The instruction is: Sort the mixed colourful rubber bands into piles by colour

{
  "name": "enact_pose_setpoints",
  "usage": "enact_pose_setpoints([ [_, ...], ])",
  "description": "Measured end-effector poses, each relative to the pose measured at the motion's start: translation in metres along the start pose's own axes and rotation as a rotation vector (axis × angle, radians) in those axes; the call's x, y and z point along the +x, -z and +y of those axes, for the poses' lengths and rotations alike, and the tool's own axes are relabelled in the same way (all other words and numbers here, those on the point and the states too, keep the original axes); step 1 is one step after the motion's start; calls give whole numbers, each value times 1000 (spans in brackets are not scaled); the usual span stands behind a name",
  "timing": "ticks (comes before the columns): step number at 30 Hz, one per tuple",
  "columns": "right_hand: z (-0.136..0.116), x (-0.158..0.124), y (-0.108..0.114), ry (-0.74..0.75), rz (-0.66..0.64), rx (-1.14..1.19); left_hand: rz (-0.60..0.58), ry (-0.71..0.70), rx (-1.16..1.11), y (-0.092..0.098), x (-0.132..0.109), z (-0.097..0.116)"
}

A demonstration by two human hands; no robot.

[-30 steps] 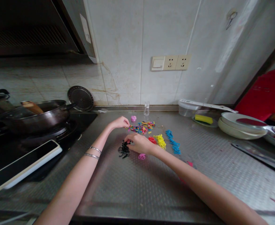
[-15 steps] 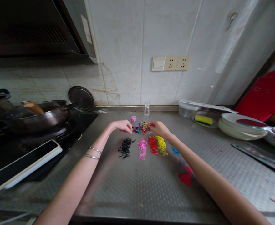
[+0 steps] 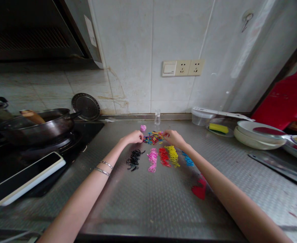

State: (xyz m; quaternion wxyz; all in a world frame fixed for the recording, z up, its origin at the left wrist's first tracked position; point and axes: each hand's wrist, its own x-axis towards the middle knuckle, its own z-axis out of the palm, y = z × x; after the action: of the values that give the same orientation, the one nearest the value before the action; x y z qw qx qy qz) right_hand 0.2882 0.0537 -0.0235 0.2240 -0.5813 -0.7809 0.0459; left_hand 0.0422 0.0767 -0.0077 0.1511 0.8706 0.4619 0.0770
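A mixed pile of small coloured rubber bands (image 3: 153, 137) lies on the metal counter between my two hands. At its left edge is my left hand (image 3: 135, 137), fingers pinched together. My right hand (image 3: 174, 138) has its fingertips pinched at the pile's right edge. Anything in either pinch is too small to make out. Nearer to me, bands lie sorted by colour in a row: black bands (image 3: 134, 159), pink bands (image 3: 152, 160), red bands (image 3: 164, 157), yellow bands (image 3: 173, 156) and blue bands (image 3: 187, 159), the last beside my right forearm.
Behind the pile are a pink round object (image 3: 143, 128) and a small clear bottle (image 3: 157, 118). A pan (image 3: 42, 126) sits on the stove at left, near a phone-like device (image 3: 24, 180). Bowls (image 3: 258, 136), a sponge (image 3: 218, 128) and a knife (image 3: 277, 168) are at right.
My left hand has dipped slightly at the pile's left edge. My right hand has shifted a little off the pile's right side. The view has moved slightly; more blue bands show.
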Motion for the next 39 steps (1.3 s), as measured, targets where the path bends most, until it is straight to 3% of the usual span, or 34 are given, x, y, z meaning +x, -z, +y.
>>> enact_pose_setpoints([
  [5, -2, -1, 1, -6, -10, -15, 69, 7, 14, -2, 2, -7],
  [15, -4, -3, 1, -2, -30, -57, 88, 4, -28, -3, 1, -11],
  [23, -4, -2, 1, 5, -14, -42, 24, 22, -171, 10, 0, -19],
  [32, -48, -9, 1, 326, -47, 153, -106, -22, -378, 23, -3, 10],
  [39, -66, -16, 1, 374, -57, 72, -142, -27, -320, 22, -5, 20],
])
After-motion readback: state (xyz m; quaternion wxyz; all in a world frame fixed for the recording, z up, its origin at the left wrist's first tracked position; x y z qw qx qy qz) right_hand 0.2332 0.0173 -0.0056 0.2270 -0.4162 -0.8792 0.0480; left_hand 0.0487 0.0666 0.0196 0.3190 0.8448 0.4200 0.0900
